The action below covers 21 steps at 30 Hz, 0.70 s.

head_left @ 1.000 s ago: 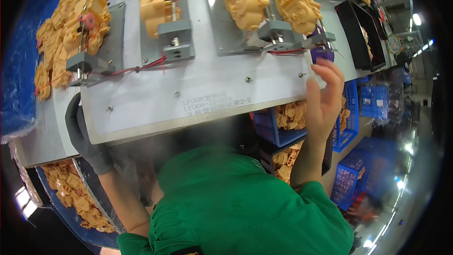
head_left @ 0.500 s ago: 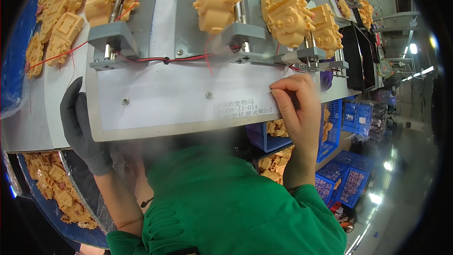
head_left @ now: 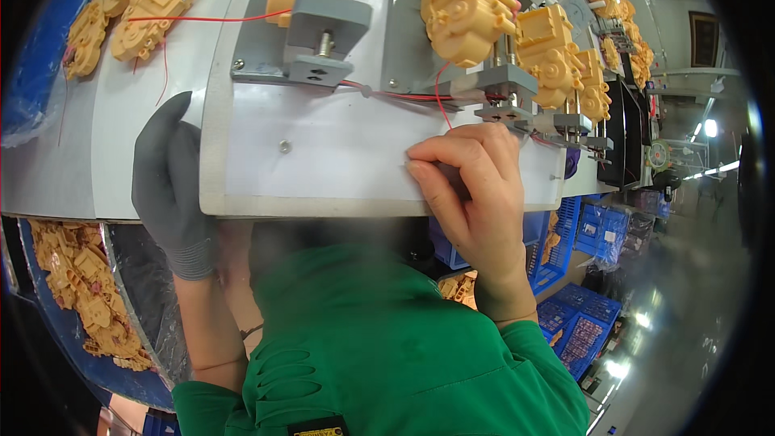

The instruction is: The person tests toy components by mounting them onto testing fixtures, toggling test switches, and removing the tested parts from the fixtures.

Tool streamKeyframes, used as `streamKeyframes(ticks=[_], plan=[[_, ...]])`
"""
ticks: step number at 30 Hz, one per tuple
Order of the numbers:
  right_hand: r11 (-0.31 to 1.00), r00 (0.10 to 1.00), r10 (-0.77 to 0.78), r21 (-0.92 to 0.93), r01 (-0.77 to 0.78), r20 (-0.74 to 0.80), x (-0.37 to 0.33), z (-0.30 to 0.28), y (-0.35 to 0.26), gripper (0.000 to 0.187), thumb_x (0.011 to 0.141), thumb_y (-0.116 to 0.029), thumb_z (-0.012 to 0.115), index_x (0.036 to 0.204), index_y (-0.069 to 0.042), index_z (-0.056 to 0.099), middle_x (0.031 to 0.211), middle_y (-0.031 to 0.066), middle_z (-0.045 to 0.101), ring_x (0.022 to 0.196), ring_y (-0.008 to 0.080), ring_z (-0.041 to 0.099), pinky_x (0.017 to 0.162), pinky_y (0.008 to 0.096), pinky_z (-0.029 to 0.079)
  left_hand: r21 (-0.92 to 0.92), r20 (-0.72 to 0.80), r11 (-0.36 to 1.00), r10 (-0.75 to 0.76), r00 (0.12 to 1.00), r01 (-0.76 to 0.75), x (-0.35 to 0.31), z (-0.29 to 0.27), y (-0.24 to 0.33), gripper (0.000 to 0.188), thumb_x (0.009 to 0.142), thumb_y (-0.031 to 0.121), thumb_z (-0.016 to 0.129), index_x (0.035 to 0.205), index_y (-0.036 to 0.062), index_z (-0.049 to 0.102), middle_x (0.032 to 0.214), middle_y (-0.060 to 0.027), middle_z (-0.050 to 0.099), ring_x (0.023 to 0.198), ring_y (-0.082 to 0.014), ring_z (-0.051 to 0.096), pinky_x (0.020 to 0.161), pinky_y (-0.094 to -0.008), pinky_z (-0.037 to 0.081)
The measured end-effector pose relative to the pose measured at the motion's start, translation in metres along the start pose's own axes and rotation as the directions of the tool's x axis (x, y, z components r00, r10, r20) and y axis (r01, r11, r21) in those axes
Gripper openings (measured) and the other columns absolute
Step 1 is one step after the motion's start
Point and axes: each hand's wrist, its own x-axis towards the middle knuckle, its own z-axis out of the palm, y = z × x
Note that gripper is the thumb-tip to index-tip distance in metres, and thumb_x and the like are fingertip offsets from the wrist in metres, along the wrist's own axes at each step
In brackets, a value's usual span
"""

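From the head view, I see the gray-gloved left hand [head_left: 169,173] bent beside the white fixture board [head_left: 339,161]; whether it grips the edge, I can't tell. The right hand [head_left: 483,182] is over the board's near side, thumb and forefinger almost meeting, any pinch unclear. Yellow plastic housings [head_left: 464,12] stand behind gray brackets [head_left: 333,20] on the board.

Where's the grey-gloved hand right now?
In the head view, the gloved left hand is at left, beside the left end of the white board, at the near edge of the table.
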Motion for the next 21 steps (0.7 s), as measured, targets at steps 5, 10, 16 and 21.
streamKeyframes(ticks=[5, 10, 16, 21], plan=[[0.998, 0.998, 0.057, 0.027, -0.058, 0.015, -0.0020, -0.0007, -0.0012, 0.016, 0.081, -0.003, 0.077, 0.094, -0.004, 0.068, 0.094, 0.0085, 0.061, 0.087, 0.0243, 0.058, 0.078, 0.0332, 0.045, 0.050, -0.001, 0.997, 0.051, 0.999, -0.051, 0.0006, 0.0018, -0.0014, 0.030, 0.103, 0.000, 0.044, 0.128, -0.0049, 0.060, 0.088, -0.0006, 0.055, 0.081, -0.0061, 0.050, 0.076, -0.0208, 0.042], [0.988, 0.992, 0.126, 0.090, -0.127, 0.012, -0.0041, 0.0009, -0.0004, 0.021, 0.079, -0.005, 0.078, 0.096, -0.009, 0.067, 0.090, 0.0053, 0.062, 0.087, 0.0264, 0.057, 0.081, 0.0371, 0.040, 0.086, 0.010, 0.996, 0.023, 1.000, -0.024, 0.0007, 0.0005, 0.0026, 0.030, 0.102, -0.001, 0.046, 0.127, -0.0045, 0.061, 0.090, -0.0021, 0.058, 0.082, -0.0077, 0.052, 0.077, -0.0224, 0.044], [0.980, 0.984, 0.174, 0.098, -0.176, 0.023, -0.0065, 0.0008, -0.0029, 0.017, 0.081, -0.004, 0.076, 0.095, -0.007, 0.067, 0.091, 0.0070, 0.063, 0.088, 0.0265, 0.057, 0.082, 0.0368, 0.042, 0.076, -0.009, 0.995, 0.060, 0.998, -0.059, 0.0019, -0.0001, 0.0029, 0.026, 0.097, -0.002, 0.052, 0.119, -0.0020, 0.066, 0.090, -0.0090, 0.064, 0.081, -0.0150, 0.060, 0.078, -0.0282, 0.049], [0.978, 0.983, 0.183, 0.101, -0.184, 0.013, -0.0077, 0.0021, 0.0024, 0.015, 0.082, -0.003, 0.074, 0.094, -0.005, 0.067, 0.092, 0.0087, 0.063, 0.088, 0.0273, 0.057, 0.080, 0.0357, 0.044, 0.056, 0.009, 0.995, 0.087, 0.996, -0.087, 0.0026, -0.0009, 0.0012, 0.027, 0.096, -0.003, 0.053, 0.118, 0.0004, 0.067, 0.089, -0.0103, 0.064, 0.080, -0.0173, 0.061, 0.076, -0.0296, 0.049]])
